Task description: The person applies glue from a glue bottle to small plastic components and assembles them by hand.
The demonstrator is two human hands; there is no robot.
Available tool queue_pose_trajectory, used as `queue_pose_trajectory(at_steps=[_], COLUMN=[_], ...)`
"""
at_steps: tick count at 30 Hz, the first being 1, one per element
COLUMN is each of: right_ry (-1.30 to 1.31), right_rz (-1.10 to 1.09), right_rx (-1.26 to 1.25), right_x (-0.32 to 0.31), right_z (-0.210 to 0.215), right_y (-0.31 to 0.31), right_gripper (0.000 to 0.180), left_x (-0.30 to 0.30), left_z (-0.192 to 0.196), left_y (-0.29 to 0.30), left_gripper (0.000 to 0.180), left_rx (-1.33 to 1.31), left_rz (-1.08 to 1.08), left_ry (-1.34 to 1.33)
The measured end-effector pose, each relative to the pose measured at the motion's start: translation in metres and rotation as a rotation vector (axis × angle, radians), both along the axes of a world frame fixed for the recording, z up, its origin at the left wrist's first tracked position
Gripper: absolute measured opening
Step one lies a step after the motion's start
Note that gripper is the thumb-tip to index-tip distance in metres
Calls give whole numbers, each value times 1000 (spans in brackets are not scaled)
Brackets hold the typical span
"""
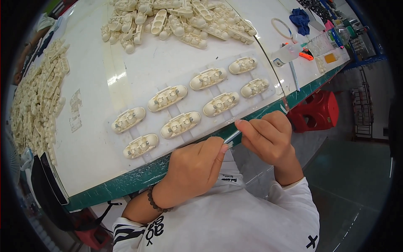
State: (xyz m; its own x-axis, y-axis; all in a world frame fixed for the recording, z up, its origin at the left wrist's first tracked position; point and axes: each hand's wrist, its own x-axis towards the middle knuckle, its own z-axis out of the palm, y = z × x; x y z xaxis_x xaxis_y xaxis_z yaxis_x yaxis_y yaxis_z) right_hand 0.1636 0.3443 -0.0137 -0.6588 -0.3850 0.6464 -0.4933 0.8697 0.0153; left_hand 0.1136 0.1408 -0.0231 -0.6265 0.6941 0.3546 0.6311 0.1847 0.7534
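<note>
A thin silver rod point(232, 136) spans the gap between my hands, just in front of the table's green edge. My left hand point(195, 168), with a dark bead bracelet at the wrist, pinches its near left end. At the other end my right hand point(268, 136) has its fingers curled closed around it. The rod's exact kind is hidden by the fingers. Beyond my hands, several cream oval plastic shells point(180, 124) lie in two rows on a whitish translucent board point(168, 148). Each shell has round sockets and small grey parts.
Heaps of cream parts point(176, 23) cover the far side and the left point(37, 101). To the right are a clear bottle point(323, 42), an orange-handled tool point(306, 54), a blue cloth point(299, 21) and a metal rod point(294, 76). A red stool point(315, 111) stands beside the table.
</note>
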Motion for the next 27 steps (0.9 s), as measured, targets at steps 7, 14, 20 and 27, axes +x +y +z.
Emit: queue_pose_trajectory(at_steps=[7,14,20,27], right_ry=[44,22,-21,74], right_rz=[-1,41,-10,-286], right_rx=[44,-87,-167,-103], right_x=[-3,-7,-4,-3], right_z=[-3,-7,-9,-6], right_y=[1,-1,-9,13], right_gripper=[33,38,43,29], left_x=[-2,-3,-3,-3], left_z=[0,1,1,2], left_y=[-2,-3,-2,-4], left_gripper=[8,9,9,8], left_rx=[30,39,44,57], left_rz=[-18,-18,-11,-12], left_ry=[-58,-126,-103,-100])
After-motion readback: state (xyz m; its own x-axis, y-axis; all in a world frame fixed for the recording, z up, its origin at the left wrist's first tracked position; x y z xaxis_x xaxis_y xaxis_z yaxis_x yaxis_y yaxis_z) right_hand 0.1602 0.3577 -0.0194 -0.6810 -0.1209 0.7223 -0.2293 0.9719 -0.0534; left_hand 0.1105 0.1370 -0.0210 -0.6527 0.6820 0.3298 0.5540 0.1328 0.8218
